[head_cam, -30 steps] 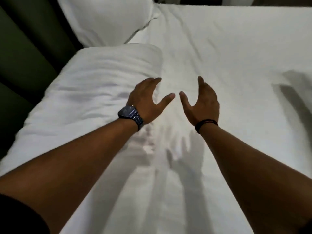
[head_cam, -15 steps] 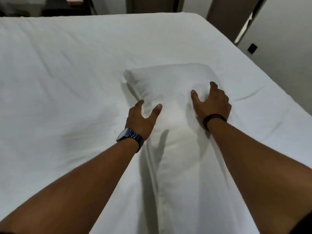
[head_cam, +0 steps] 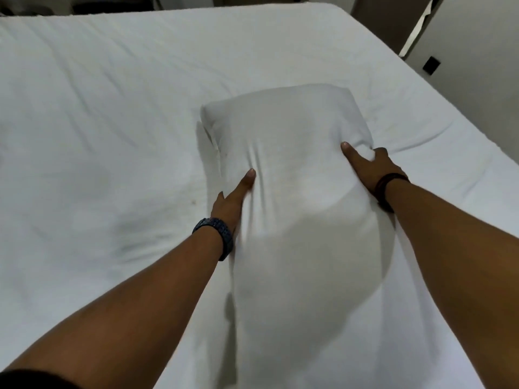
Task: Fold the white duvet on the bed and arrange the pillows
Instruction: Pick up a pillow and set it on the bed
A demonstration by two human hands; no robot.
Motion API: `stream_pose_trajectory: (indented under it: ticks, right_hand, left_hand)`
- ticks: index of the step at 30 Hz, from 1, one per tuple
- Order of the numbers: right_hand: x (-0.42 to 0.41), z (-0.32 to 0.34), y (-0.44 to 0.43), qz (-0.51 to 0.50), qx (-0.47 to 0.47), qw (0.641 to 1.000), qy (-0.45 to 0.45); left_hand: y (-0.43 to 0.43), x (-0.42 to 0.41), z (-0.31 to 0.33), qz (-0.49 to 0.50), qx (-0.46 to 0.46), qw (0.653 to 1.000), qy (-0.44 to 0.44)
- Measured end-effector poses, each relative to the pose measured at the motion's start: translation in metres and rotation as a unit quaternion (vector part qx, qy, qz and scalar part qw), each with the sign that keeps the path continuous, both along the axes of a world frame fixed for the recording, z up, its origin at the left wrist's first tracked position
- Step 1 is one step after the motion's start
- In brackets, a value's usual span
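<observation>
A white pillow (head_cam: pixel 292 164) lies lengthwise on the white bed sheet (head_cam: pixel 98 122), its near end raised toward me. My left hand (head_cam: pixel 231 200) grips its left edge, thumb on top and fingers hidden beneath the fabric. At the right edge, my right hand (head_cam: pixel 368 167) holds the pillow with the thumb on top and fingers curled round the side. The fabric creases between the two hands. No duvet shows in this view.
The bed's right edge (head_cam: pixel 463 113) runs diagonally at the upper right, with a pale wall (head_cam: pixel 477 51) and a dark socket (head_cam: pixel 431 65) beyond. Dark furniture (head_cam: pixel 112 4) stands past the far edge of the mattress.
My view swung from the pillows at the left to this one. Both hands went from resting on the pillow to gripping its sides, and its near end has lifted toward me.
</observation>
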State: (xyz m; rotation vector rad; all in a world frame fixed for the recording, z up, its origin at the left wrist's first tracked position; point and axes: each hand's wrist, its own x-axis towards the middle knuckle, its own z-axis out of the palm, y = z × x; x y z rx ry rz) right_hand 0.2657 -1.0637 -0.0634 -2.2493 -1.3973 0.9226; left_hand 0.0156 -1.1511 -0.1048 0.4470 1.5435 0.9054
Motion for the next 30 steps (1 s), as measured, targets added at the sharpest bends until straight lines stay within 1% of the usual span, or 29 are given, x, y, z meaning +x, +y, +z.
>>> stream_pose_trajectory:
  ticks: [2, 5, 7, 9, 12, 14, 16, 17, 18, 19, 20, 21, 22, 23, 24, 25, 26, 27, 28, 30]
  right_hand:
    - [-0.036, 0.009, -0.009, 0.021, 0.009, 0.999, 0.022]
    - [-0.127, 0.028, -0.028, 0.071, 0.013, 0.995, 0.067]
    - [-0.200, 0.044, -0.044, 0.097, 0.020, 0.988, 0.119]
    - [-0.288, 0.063, -0.065, 0.118, 0.031, 0.978, 0.169]
    - [-0.418, 0.090, -0.100, 0.154, 0.046, 0.960, 0.230]
    - [-0.498, 0.107, -0.132, 0.185, 0.030, 0.948, 0.259]
    - [-0.568, 0.114, -0.164, 0.223, -0.004, 0.939, 0.263]
    - [-0.594, 0.115, -0.179, 0.239, -0.015, 0.939, 0.249]
    - [-0.622, 0.115, -0.199, 0.259, -0.011, 0.942, 0.211]
    - [-0.642, 0.111, -0.216, 0.286, 0.021, 0.947, 0.147]
    - [-0.663, 0.103, -0.232, 0.330, 0.078, 0.938, 0.077]
    - [-0.683, 0.094, -0.250, 0.388, 0.136, 0.911, 0.022]
    - [-0.698, 0.083, -0.265, 0.456, 0.169, 0.874, -0.007]
    - [-0.712, 0.069, -0.279, 0.515, 0.175, 0.839, -0.022]
    - [-0.721, 0.055, -0.290, 0.548, 0.174, 0.817, -0.028]
    - [-0.725, 0.042, -0.295, 0.556, 0.173, 0.812, -0.037]
    - [-0.725, 0.035, -0.297, 0.553, 0.165, 0.816, -0.030]
    - [-0.723, 0.030, -0.294, 0.546, 0.163, 0.821, -0.033]
    - [-0.720, 0.030, -0.289, 0.546, 0.152, 0.822, -0.050]
    - [-0.711, 0.043, -0.277, 0.540, 0.133, 0.830, -0.046]
  left_hand:
    - [-0.007, -0.043, 0.020, 0.008, -0.001, 1.000, 0.020]
    - [-0.032, -0.144, 0.063, 0.033, 0.001, 0.997, 0.074]
    - [-0.053, -0.222, 0.095, 0.049, 0.005, 0.992, 0.116]
    - [-0.085, -0.311, 0.134, 0.063, 0.039, 0.987, 0.143]
    - [-0.143, -0.421, 0.201, 0.088, 0.089, 0.980, 0.153]
    - [-0.185, -0.491, 0.234, 0.094, 0.103, 0.975, 0.174]
    - [-0.226, -0.556, 0.251, 0.103, 0.071, 0.970, 0.208]
    - [-0.245, -0.581, 0.252, 0.105, 0.036, 0.961, 0.253]
    - [-0.265, -0.604, 0.248, 0.109, -0.003, 0.941, 0.322]
    - [-0.279, -0.624, 0.238, 0.107, -0.049, 0.886, 0.449]
    - [-0.292, -0.642, 0.223, 0.085, -0.080, 0.813, 0.571]
    - [-0.305, -0.654, 0.204, 0.031, -0.082, 0.772, 0.629]
    - [-0.316, -0.656, 0.183, -0.044, -0.084, 0.767, 0.635]
    - [-0.326, -0.657, 0.156, -0.095, -0.091, 0.778, 0.615]
    - [-0.335, -0.655, 0.129, -0.112, -0.096, 0.784, 0.602]
    - [-0.340, -0.653, 0.107, -0.104, -0.100, 0.781, 0.608]
    - [-0.341, -0.649, 0.094, -0.081, -0.090, 0.773, 0.622]
    - [-0.339, -0.649, 0.089, -0.071, -0.085, 0.756, 0.645]
    - [-0.334, -0.645, 0.093, -0.076, -0.088, 0.742, 0.660]
    - [-0.321, -0.640, 0.105, -0.072, -0.077, 0.721, 0.685]
